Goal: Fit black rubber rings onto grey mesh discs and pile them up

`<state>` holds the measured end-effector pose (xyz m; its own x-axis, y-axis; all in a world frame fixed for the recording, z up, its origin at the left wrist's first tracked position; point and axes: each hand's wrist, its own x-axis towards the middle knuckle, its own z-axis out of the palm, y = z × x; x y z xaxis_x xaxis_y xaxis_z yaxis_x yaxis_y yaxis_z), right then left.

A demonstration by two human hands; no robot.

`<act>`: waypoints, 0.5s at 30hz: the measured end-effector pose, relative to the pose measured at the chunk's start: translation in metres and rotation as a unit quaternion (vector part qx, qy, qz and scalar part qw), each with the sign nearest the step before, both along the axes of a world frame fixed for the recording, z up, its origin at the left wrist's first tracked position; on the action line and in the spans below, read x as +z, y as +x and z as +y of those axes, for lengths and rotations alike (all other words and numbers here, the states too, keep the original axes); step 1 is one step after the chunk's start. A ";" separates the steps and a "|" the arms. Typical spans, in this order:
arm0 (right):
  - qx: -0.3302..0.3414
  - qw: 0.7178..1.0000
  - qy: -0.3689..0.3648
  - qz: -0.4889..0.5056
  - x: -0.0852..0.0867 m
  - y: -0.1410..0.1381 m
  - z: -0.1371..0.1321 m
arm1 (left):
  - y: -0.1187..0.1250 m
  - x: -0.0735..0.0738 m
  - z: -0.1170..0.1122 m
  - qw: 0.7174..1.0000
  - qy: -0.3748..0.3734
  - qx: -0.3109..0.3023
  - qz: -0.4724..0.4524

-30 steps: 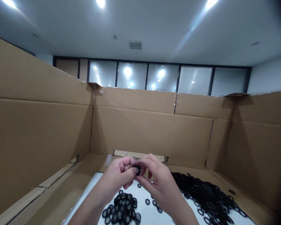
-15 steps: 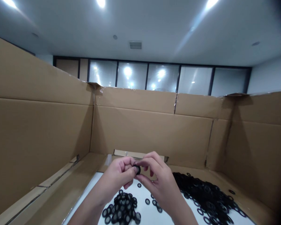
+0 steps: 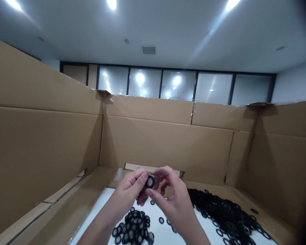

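My left hand (image 3: 133, 185) is closed on a small black ring with a pale centre (image 3: 150, 182), pinching its left side between thumb and fingers. At its right, my right hand (image 3: 169, 190) curves round the ring with thumb and fingertips apart; whether the fingers behind touch it is hidden. Below the hands, a heap of similar black rings with pale centres (image 3: 134, 225) lies on a white sheet (image 3: 98, 204). A few loose ones, such as a single black ring (image 3: 161, 220), lie between this heap and the right forearm.
A large spread pile of open black rings (image 3: 225, 212) lies at the right, with one stray ring (image 3: 254, 211) on the cardboard floor. Tall cardboard walls (image 3: 165, 146) stand at the left, back and right. A low cardboard strip (image 3: 135, 166) lies behind the hands.
My left thumb has moved up off the ring's face, so more of the ring shows. My right fingers have drawn slightly back from it. The view has shifted a little.
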<state>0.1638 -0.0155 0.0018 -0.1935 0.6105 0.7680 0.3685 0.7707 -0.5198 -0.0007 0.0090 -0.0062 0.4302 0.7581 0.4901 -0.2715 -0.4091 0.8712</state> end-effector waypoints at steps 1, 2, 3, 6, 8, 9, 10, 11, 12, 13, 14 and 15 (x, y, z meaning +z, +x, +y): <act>-0.001 1.000 -0.004 0.000 0.000 0.000 0.000 | 0.001 0.000 0.000 1.000 0.002 0.006 -0.005; -0.002 1.000 -0.007 -0.002 0.001 0.000 -0.001 | 0.001 -0.001 0.001 1.000 0.007 0.016 -0.007; -0.001 1.000 -0.011 -0.004 0.001 0.000 -0.002 | 0.002 -0.001 0.001 1.000 0.014 0.027 -0.005; 0.003 0.999 -0.033 0.010 0.002 0.000 -0.004 | 0.002 -0.002 0.002 0.997 0.037 0.063 0.012; 0.018 0.997 -0.069 0.030 0.002 -0.002 -0.006 | 0.002 -0.003 0.004 0.996 0.049 0.074 0.025; 0.027 0.995 -0.089 0.040 0.002 -0.003 -0.006 | 0.002 -0.004 0.004 0.995 0.055 0.078 0.031; 0.034 0.993 -0.106 0.049 0.002 -0.005 -0.007 | 0.002 -0.004 0.005 0.994 0.061 0.082 0.036; 0.037 0.990 -0.119 0.059 0.001 -0.006 -0.007 | 0.002 -0.004 0.005 0.993 0.068 0.089 0.042; 0.035 0.989 -0.127 0.070 0.000 -0.008 -0.006 | 0.002 -0.004 0.005 0.991 0.076 0.098 0.048; 0.031 0.988 -0.130 0.081 0.000 -0.010 -0.006 | 0.002 -0.004 0.004 0.989 0.085 0.109 0.055; 0.026 0.987 -0.132 0.090 -0.001 -0.012 -0.005 | 0.002 -0.004 0.004 0.986 0.095 0.122 0.064; 0.021 0.986 -0.135 0.097 -0.002 -0.013 -0.004 | 0.002 -0.004 0.003 0.983 0.106 0.131 0.076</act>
